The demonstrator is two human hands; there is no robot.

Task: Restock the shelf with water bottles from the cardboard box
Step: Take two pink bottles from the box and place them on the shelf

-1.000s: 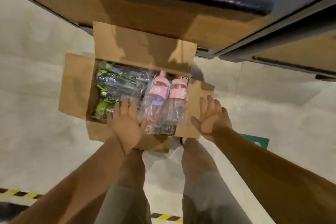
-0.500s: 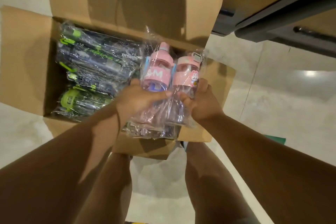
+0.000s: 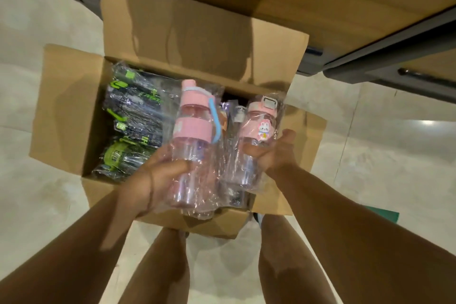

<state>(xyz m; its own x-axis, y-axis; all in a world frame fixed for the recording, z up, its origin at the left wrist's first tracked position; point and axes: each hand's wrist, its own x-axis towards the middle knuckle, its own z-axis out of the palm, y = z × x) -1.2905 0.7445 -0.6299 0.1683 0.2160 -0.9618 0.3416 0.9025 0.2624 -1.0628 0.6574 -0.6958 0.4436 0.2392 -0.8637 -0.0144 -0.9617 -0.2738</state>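
We grip one wrapped pink bottle in each hand, both held over the near right part of the open cardboard box. Our left hand curls round the lower body of the pink bottle with the blue strap. Its long axis runs away from us: the cap lies beyond the grip, pointing toward the far flap, and the base lies on the near side of the grip, by our wrist. Our right hand cups the pink bottle with the rabbit sticker at mid-body, thumb across its front. Its cap also points away and its base points back toward us. Left of the left-hand grip, green-and-black bottles lie packed in the box. The wooden shelf stands beyond the box.
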